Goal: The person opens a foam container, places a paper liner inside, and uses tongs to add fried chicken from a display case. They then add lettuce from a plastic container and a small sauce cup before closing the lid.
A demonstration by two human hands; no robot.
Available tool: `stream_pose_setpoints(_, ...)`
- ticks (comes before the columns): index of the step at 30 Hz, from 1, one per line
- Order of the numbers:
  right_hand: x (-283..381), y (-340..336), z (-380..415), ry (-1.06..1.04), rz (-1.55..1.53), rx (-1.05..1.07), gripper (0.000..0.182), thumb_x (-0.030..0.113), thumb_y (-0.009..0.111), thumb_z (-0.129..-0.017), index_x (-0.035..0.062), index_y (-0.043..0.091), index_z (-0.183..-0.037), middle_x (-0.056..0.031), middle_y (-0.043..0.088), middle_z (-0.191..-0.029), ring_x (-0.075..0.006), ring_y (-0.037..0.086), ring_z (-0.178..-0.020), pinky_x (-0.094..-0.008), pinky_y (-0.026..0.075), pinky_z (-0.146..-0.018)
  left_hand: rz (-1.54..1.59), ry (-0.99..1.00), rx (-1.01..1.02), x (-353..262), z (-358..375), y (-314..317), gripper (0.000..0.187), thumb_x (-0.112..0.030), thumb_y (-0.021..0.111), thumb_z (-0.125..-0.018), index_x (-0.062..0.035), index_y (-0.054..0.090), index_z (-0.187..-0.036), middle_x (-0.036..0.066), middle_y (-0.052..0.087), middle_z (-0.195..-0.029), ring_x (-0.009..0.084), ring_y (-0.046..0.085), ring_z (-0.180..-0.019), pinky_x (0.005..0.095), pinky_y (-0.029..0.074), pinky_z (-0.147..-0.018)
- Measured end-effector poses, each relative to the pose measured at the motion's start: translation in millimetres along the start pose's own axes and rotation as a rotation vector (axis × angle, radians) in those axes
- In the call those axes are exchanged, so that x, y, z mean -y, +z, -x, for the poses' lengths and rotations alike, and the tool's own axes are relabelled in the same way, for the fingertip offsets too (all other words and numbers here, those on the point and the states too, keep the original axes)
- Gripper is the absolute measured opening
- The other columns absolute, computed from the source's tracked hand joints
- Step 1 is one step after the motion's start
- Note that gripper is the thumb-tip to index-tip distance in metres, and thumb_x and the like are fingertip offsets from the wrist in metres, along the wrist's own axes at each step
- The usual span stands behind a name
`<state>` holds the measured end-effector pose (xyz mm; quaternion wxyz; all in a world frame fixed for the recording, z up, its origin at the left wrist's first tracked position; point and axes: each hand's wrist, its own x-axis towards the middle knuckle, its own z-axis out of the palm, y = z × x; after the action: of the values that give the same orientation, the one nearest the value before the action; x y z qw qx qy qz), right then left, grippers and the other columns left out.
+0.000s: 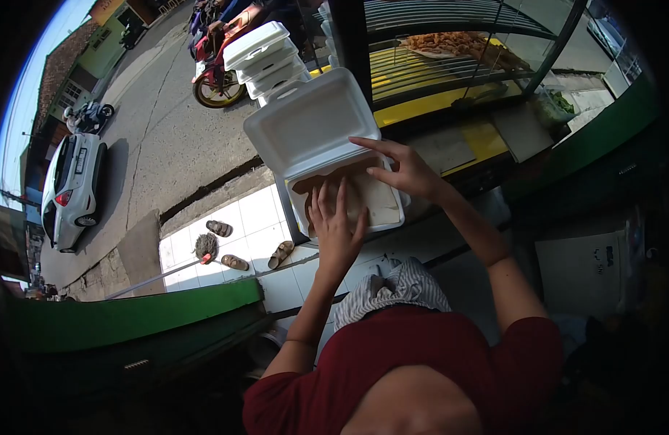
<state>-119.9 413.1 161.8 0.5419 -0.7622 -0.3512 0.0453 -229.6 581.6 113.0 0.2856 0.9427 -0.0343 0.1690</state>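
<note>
A white foam takeaway box point(312, 127) lies with its lid raised, lined with brown paper point(383, 201). My left hand point(336, 228) reaches into the base with its fingers spread, resting on the paper. At the box's right side is my right hand point(410, 170); its index finger extends to the lower corner of the lid and its thumb points over the liner. Both hands look open, though some right-hand fingers are hidden. Behind the raised lid stands a stack of closed foam boxes point(265, 58).
A glass-sided rack holds a pile of fried food point(457, 45) at the upper right, and a bag of greens point(559, 105) sits beyond it. Sandals point(235, 262) and a mop point(206, 246) are on the white tiles. A white car point(77, 181) and a red motorbike point(222, 76) are outside.
</note>
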Motion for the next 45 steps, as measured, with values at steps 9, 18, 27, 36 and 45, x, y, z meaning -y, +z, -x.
stream_pose_setpoints(9,16.3,-93.0,96.9,0.233,0.069,-0.169,0.063,-0.009,0.05,-0.081,0.0143,0.045,-0.138,-0.0141,0.056,-0.13,-0.0122,0.057,-0.096,-0.0263,0.046,-0.081,0.065,0.243,0.22,-88.5,-12.3,37.8,0.067,-0.034,0.065,-0.084,-0.0129,0.037,-0.141,0.02,0.029,-0.141,0.0422,0.025,-0.132,0.0506,0.021,-0.109)
stream_pose_setpoints(18,-65.1,-216.8,210.8,0.371,-0.087,-0.432,0.062,-0.01,0.049,-0.077,0.0084,0.046,-0.137,-0.0133,0.054,-0.131,-0.0186,0.051,-0.12,-0.0283,0.04,-0.097,0.149,0.381,0.305,-204.2,-39.6,177.5,0.066,-0.035,0.066,-0.082,-0.0117,0.04,-0.139,0.019,0.034,-0.14,0.0395,0.036,-0.127,0.0482,0.028,-0.106)
stream_pose_setpoints(27,-152.3,-327.6,289.2,0.317,-0.13,-0.48,0.063,-0.01,0.051,-0.077,0.0086,0.046,-0.138,-0.007,0.054,-0.13,-0.0125,0.053,-0.108,-0.0241,0.042,-0.092,0.441,0.148,0.046,-276.7,-85.6,259.2,0.067,-0.016,0.069,-0.08,-0.0124,0.038,-0.14,0.025,0.034,-0.137,0.0407,0.039,-0.126,0.0474,0.035,-0.102)
stream_pose_setpoints(36,-201.2,-357.6,287.4,0.431,-0.287,-0.296,0.063,-0.01,0.048,-0.078,0.0098,0.046,-0.138,-0.0033,0.052,-0.129,-0.0086,0.051,-0.094,-0.0218,0.044,-0.082,0.851,0.063,0.141,-265.5,-134.1,332.4,0.081,0.004,0.059,-0.086,-0.0138,0.013,-0.15,0.015,0.024,-0.15,0.0236,0.049,-0.118,0.0347,0.049,-0.09)
stream_pose_setpoints(45,-254.1,-388.3,232.6,0.425,-0.229,-0.343,0.064,-0.01,0.044,-0.078,0.0088,0.043,-0.139,-0.0042,0.048,-0.137,-0.0056,0.05,-0.098,-0.0196,0.042,-0.077,0.958,-0.127,0.131,-254.0,-159.7,363.4,0.09,-0.002,0.066,-0.083,-0.0205,0.009,-0.15,0.017,0.028,-0.147,0.0225,0.059,-0.104,0.025,0.055,-0.069)
